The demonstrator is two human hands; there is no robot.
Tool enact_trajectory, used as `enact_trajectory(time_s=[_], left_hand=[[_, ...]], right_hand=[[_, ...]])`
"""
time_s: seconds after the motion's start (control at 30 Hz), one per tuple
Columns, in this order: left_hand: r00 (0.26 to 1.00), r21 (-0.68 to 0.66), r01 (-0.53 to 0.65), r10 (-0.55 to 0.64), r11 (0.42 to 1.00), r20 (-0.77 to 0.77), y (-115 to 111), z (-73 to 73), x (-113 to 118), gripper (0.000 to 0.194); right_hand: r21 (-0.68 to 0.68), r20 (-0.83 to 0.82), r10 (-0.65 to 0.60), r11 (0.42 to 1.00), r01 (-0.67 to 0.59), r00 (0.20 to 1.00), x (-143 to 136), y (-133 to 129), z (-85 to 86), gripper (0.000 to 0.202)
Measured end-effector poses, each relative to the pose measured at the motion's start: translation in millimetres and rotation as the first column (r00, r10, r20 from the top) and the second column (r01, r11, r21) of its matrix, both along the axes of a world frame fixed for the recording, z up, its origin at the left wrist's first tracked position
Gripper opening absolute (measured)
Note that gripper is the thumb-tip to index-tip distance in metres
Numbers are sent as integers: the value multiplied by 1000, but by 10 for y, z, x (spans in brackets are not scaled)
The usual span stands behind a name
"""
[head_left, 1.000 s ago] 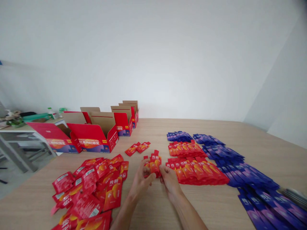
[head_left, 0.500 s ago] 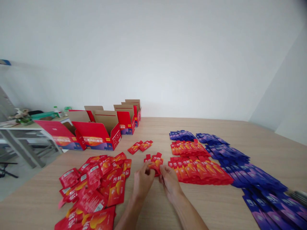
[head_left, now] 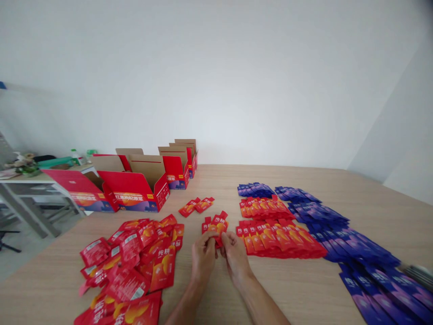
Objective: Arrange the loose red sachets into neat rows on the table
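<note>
Near the middle of the table, my left hand [head_left: 204, 253] and my right hand [head_left: 234, 253] pinch the lower part of a red pouch [head_left: 219, 222] from both sides, its capped end pointing away from me. Partly behind it shows another red pouch [head_left: 206, 224], its lower part hidden by my left hand. To the left lies a loose heap of red pouches [head_left: 130, 248], facing various ways. Overlapping rows of red pouches [head_left: 279, 237] lie just right of my right hand. Two more red pouches [head_left: 204, 205] rest farther back.
Open red cardboard boxes [head_left: 130, 192] stand at the back left. Stacks of dark blue pouches [head_left: 355, 243] line the right side. A dark ridged object [head_left: 418, 276] lies at the right edge. Another table [head_left: 43, 179] stands beyond, far left.
The held red pouch is raised slightly and shows more of its front. My left hand has shifted a little right along its lower edge. The view has shifted slightly.
</note>
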State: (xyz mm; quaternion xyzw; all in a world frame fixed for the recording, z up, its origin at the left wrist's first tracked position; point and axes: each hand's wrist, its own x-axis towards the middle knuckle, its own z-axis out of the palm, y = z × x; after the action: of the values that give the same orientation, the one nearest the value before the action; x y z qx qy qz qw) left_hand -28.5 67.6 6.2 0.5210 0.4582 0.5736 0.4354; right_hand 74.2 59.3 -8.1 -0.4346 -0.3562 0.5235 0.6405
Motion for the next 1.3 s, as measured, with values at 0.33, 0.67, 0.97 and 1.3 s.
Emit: enact_trajectory(time_s=[0.33,0.67,0.97,1.3], left_hand=[[986,-19,148,-146,989,80,17,32,-111,21],[977,-24,196,-193,980,89,109,30,-175,68],[938,-110,246,-208,963,278,146,128,-223,50],[918,-198,136,-48,971,394,181,2,-250,33]], right_hand=[[53,-69,164,986,-161,984,-19,-72,157,42],[-45,216,38,999,-29,976,78,-55,177,30],[30,543,-22,1000,6,839,128,-73,134,23],[52,576,97,987,-155,812,3,-122,133,16]])
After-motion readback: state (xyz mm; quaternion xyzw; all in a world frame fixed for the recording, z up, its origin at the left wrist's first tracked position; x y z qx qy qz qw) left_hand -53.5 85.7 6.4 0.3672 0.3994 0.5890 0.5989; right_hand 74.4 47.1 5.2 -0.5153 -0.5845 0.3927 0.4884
